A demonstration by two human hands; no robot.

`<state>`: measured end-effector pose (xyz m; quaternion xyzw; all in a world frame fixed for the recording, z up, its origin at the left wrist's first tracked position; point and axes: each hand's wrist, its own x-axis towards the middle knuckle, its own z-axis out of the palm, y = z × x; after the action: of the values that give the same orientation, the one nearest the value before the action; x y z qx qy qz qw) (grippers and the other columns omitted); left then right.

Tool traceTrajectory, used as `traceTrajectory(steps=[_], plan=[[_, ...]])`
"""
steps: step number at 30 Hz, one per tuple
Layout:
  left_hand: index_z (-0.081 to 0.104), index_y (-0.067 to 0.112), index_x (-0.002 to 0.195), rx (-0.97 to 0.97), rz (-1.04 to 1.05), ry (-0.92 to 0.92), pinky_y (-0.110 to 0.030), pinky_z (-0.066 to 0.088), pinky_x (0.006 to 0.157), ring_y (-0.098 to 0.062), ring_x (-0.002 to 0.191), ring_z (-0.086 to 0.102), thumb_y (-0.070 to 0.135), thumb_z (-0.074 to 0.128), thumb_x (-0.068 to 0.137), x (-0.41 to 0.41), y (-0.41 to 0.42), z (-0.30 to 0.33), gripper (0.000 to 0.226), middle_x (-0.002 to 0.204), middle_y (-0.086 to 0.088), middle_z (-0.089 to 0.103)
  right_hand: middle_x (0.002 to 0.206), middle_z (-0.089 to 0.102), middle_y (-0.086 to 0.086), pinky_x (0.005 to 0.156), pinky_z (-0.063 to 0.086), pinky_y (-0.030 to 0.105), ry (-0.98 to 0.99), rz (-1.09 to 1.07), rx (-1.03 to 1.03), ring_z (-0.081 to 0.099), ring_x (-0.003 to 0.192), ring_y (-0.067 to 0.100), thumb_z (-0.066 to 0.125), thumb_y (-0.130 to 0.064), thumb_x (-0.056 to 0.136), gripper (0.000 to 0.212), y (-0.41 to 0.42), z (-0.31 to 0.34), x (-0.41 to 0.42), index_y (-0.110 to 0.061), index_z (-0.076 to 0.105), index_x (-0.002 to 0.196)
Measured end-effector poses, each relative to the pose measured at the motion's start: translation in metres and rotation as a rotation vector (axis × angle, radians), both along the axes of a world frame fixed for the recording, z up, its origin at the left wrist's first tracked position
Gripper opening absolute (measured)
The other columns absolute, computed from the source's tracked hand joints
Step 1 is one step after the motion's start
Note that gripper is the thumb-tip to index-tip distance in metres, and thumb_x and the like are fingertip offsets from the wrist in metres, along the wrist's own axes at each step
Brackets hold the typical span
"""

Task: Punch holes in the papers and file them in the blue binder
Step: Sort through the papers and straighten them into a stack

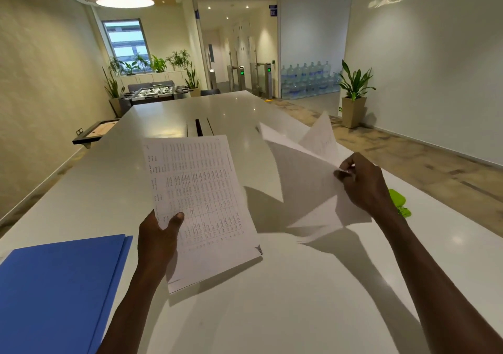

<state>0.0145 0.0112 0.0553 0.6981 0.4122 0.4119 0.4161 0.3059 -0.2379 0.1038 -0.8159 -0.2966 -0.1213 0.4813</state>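
Observation:
My left hand (159, 240) grips the lower left edge of a thin stack of printed table sheets (202, 198), held up above the white table (272, 313). My right hand (363, 182) pinches other white papers (304, 179) that fan out and curl in the air to the right. The blue binder (57, 293) lies shut on the table at the lower left, beside my left forearm. A bright green object (398, 202), perhaps the hole punch, shows partly behind my right wrist on the table.
A dark cable slot (198, 127) runs along the middle of the long table. A framed panel (95, 132) juts from the left wall. A potted plant (353, 98) stands by the right wall, with water bottles (307, 81) stacked behind glass.

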Motion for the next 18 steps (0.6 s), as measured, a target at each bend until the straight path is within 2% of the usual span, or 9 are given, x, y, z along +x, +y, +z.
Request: traceTrajectory(steps=[3,5,8,11,13,16,18], plan=[[0.055,0.008,0.123,-0.010,0.006,0.005,-0.022,0.046,0.059,-0.023,0.091,0.056,0.017,0.061,0.092,0.001,-0.001,-0.001,0.033,0.120,-0.013,0.062,0.088,0.057,-0.001,0.055,0.035,0.023,-0.021,0.095,0.052,0.051,0.073,0.017,0.060,-0.015,0.088,0.012,-0.002,0.030,-0.019,-0.014,0.052,0.096],[0.056,0.007,0.123,-0.053,-0.005,0.011,-0.026,0.049,0.063,-0.024,0.091,0.057,0.017,0.061,0.092,0.002,0.000,-0.003,0.033,0.121,-0.014,0.063,0.092,0.061,-0.002,0.059,0.042,0.028,0.044,0.182,0.136,0.057,0.075,0.014,0.062,-0.018,0.087,0.016,-0.001,0.045,-0.031,-0.021,0.052,0.099],[0.057,0.008,0.127,-0.120,-0.062,0.034,-0.030,0.050,0.071,-0.024,0.093,0.059,0.016,0.060,0.093,0.004,-0.003,-0.007,0.035,0.123,-0.011,0.064,0.099,0.068,0.003,0.074,0.052,0.040,0.208,0.436,0.396,0.064,0.087,0.020,0.065,-0.011,0.085,0.028,0.003,0.066,-0.046,-0.018,0.057,0.111],[0.054,0.008,0.131,-0.146,-0.112,0.043,-0.025,0.047,0.068,-0.022,0.093,0.056,0.016,0.059,0.094,0.008,-0.011,-0.009,0.039,0.122,-0.006,0.063,0.105,0.071,0.005,0.081,0.055,0.033,0.458,0.699,0.731,0.066,0.096,0.021,0.059,-0.002,0.088,0.038,0.010,0.084,-0.054,-0.003,0.053,0.126],[0.053,0.007,0.131,-0.164,-0.131,0.016,-0.020,0.044,0.063,-0.021,0.092,0.055,0.015,0.059,0.094,0.011,-0.018,-0.008,0.039,0.113,0.000,0.060,0.109,0.070,0.004,0.084,0.055,0.035,0.559,0.774,0.843,0.066,0.100,0.022,0.055,-0.001,0.090,0.035,0.015,0.089,-0.056,-0.005,0.055,0.125],[0.058,0.013,0.122,-0.272,-0.183,-0.089,-0.023,0.047,0.064,-0.019,0.087,0.061,0.011,0.063,0.091,0.016,-0.021,-0.004,0.031,0.116,-0.004,0.063,0.103,0.072,0.006,0.084,0.055,0.037,0.649,0.737,0.765,0.067,0.096,0.024,0.058,0.000,0.086,0.030,0.025,0.075,-0.058,-0.007,0.062,0.115],[0.057,0.006,0.122,-0.338,-0.207,-0.151,-0.022,0.049,0.063,-0.015,0.083,0.062,0.008,0.062,0.091,0.017,-0.024,0.003,0.031,0.113,-0.012,0.065,0.099,0.074,0.005,0.076,0.057,0.033,0.706,0.651,0.613,0.069,0.092,0.024,0.062,-0.002,0.084,0.030,0.031,0.054,-0.057,-0.008,0.062,0.113]])
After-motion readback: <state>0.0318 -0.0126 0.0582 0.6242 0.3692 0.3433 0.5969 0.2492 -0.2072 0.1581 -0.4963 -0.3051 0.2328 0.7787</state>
